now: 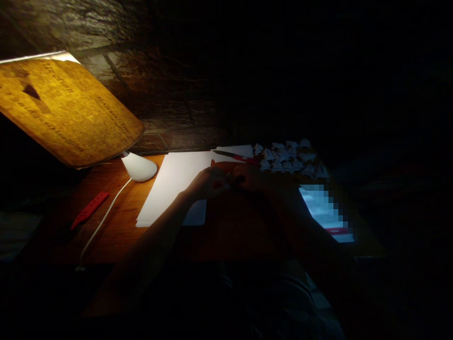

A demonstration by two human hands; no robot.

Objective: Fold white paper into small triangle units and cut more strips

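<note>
My left hand (212, 182) and my right hand (249, 178) meet over the middle of the wooden table (226, 236), fingers curled in. Between the fingertips shows a small pale piece of paper (226, 186), mostly hidden by the fingers and the dim light. Under my left forearm lies a stack of white paper sheets (173, 184). Just beyond the hands rests a knife (237, 157) with a dark blade and red handle. To the right of it is a cluster of small folded white papers (283, 158).
At the left stands a lamp with a printed yellow shade (71, 108) and white base (139, 167); its cord (106, 217) runs to the front edge. A red slotted tool (90, 210) lies beside it. A glowing screen (322, 212) is at the right. A tiled wall (163, 94) rises behind.
</note>
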